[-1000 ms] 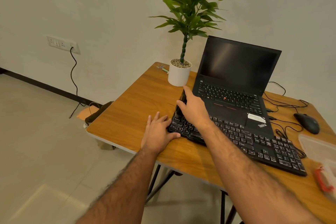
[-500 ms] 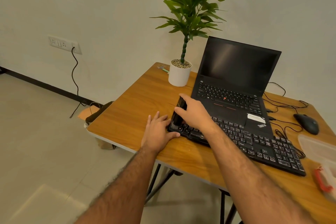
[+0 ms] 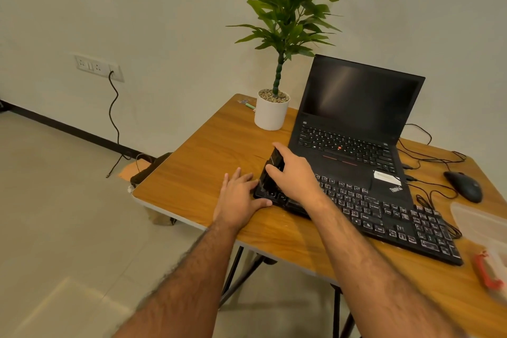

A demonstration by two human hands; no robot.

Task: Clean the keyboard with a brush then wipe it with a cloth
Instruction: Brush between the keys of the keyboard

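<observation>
Head view: right hand (image 3: 295, 175) grasping black brush (image 3: 271, 173) at left end of keyboard (image 3: 365, 211) lying on worktop (image 3: 208, 156); left hand (image 3: 238, 200) released, flat, steadying the edge. Risking keyboard sliding against laptop (image 3: 354, 129) if pressing hard.

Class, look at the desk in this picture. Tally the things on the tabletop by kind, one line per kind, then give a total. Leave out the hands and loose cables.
Keyboard: 1
Laptop: 1
Mouse: 1
Potted plant: 1
Black brush in the right hand: 1
Clear plastic container: 1
Total: 6
</observation>
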